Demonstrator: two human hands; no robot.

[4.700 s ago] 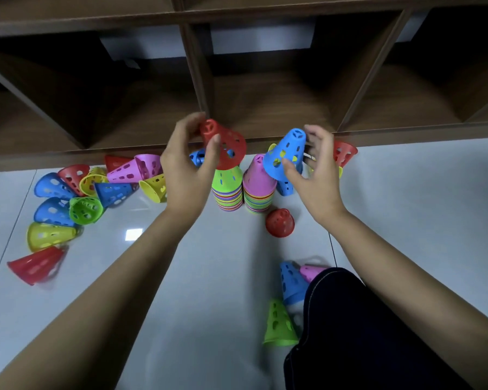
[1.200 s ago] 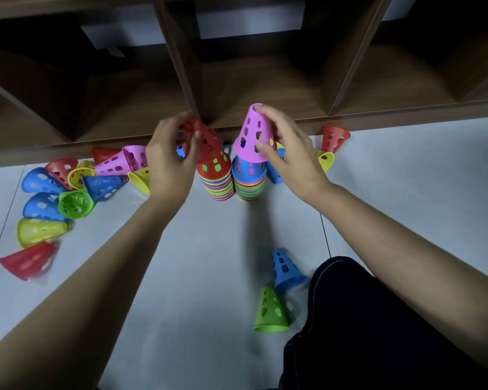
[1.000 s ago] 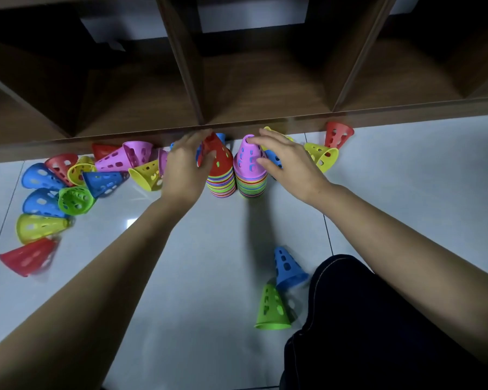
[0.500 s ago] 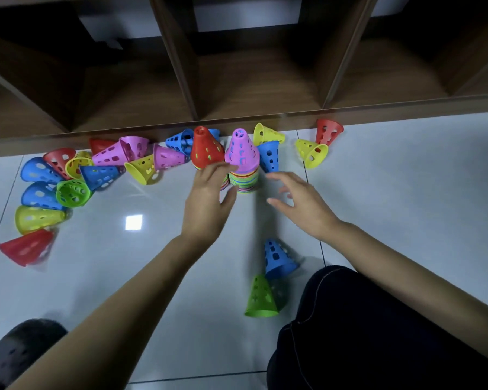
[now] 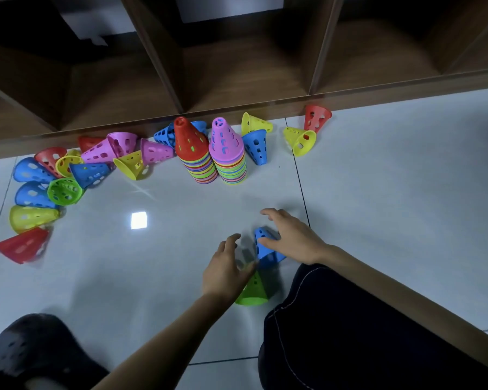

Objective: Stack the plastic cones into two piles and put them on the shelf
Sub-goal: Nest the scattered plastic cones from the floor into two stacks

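Right hand (image 5: 293, 237) has its fingers spread and loose, with the thumb against the side of a small blue perforated plastic cone (image 5: 265, 250) right under the palm. No closed grip. Left hand (image 5: 226, 268) has relaxed fingers apart, with a green perforated plastic cone (image 5: 252, 291) just beside its thumb; contact is blurred, cannot tell. Both cones stand on the white tiled floor (image 5: 378, 192). Well beyond the fingertips are the red-topped stack of plastic cones (image 5: 193, 153) and the pink-topped stack of plastic cones (image 5: 227, 153), touching, in front of the brown wooden shelf (image 5: 237, 77). Loose multicoloured cones (image 5: 68, 175) lie far out past the left hand.
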